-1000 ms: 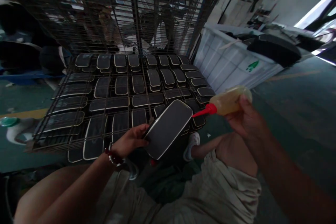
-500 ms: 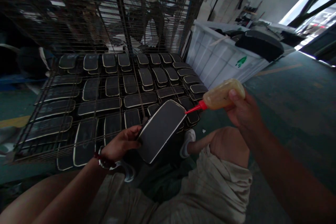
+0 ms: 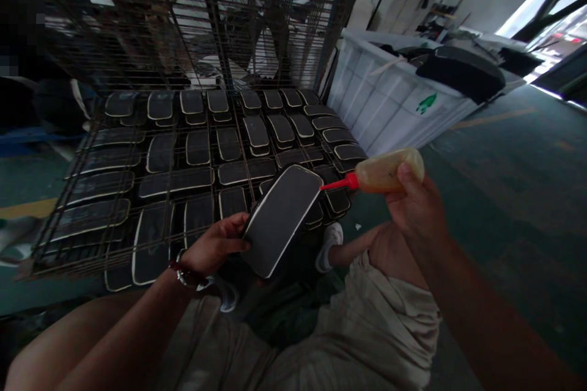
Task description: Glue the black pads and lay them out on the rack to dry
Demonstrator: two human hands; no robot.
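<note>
My left hand [image 3: 224,243] grips a dark, rounded rectangular pad [image 3: 284,220] by its left edge, thumb on the upper face. A pale line runs along the pad's rim. My right hand [image 3: 415,201] is wrapped round a squeeze bottle [image 3: 385,171] of yellowish liquid, held nearly level. The bottle's thin red nozzle [image 3: 337,184] points left, its tip at the pad's upper right corner. Whether liquid is coming out is too small to tell. Behind the held pad, many similar pale-edged pads [image 3: 197,148] lie in rows on a wire rack [image 3: 59,223].
An upright wire mesh panel [image 3: 220,24] rises at the back of the rack. To the right stands a white plastic bin [image 3: 376,98] with a green mark, dark pieces [image 3: 458,73] piled at its top. My knees and white shoes are below the rack's front edge.
The bottle has shifted slightly left and now lies closer to level. Its nozzle tip remains at the pad's upper right corner, while the pad has turned a little. The view has shifted slightly.
</note>
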